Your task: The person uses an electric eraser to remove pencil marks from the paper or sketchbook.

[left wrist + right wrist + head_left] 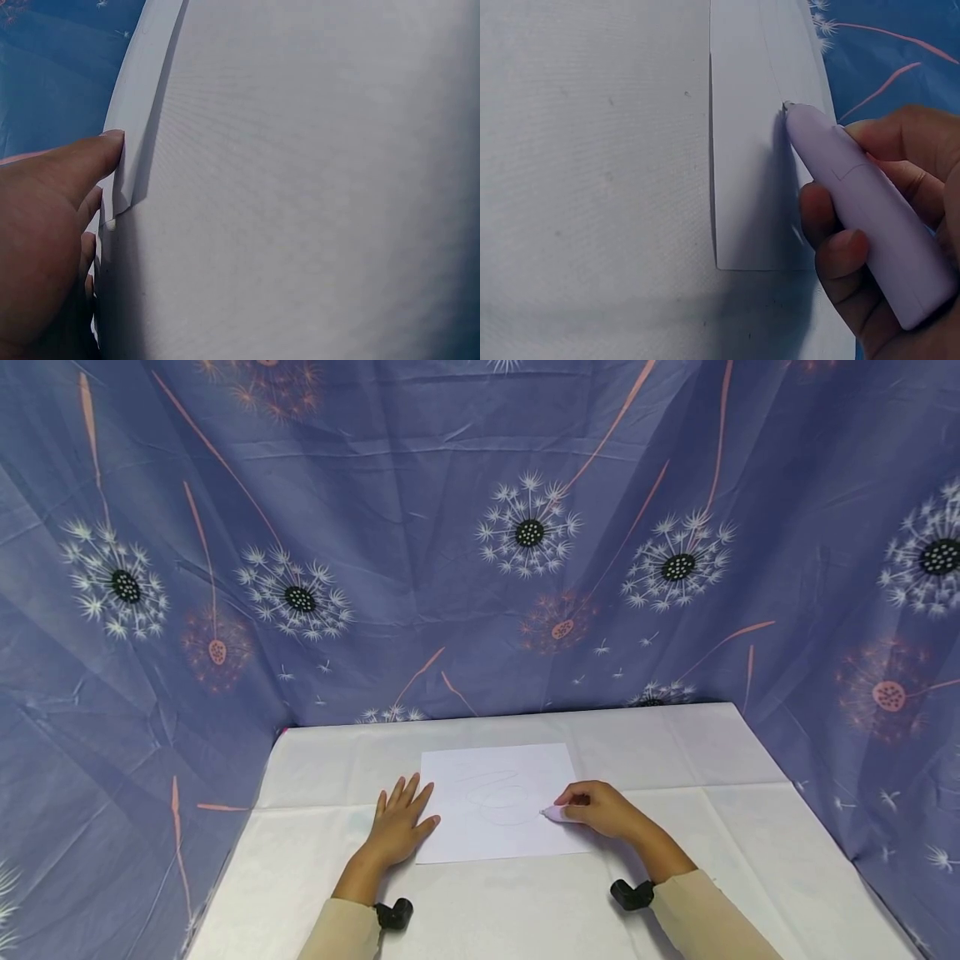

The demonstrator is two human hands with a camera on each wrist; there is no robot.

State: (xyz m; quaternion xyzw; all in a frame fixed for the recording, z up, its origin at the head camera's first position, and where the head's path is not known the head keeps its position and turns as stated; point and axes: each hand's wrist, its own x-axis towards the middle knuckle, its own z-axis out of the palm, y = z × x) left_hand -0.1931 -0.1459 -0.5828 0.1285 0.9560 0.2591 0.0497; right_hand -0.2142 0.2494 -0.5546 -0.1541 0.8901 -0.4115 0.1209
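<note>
A sheet of white paper [487, 839] lies on the white-covered table, with faint curved and zigzag lines on its surface. My left hand [401, 827] rests at the sheet's left edge, fingers spread and straight, thumb reaching onto the paper; the left wrist view shows that thumb [97, 157] over the paper's edge. In my right hand [602, 810] I grip a thick lavender pen-shaped tool [877, 225] with a small metal tip. The tip meets the paper near its right side, at the end of a thin line [771, 60].
White cloth [525, 910] with fold creases covers the table. Behind and at both sides hangs a blue curtain [420, 568] printed with dandelions. Black wrist mounts [632, 894] sit at the cuffs of both beige sleeves.
</note>
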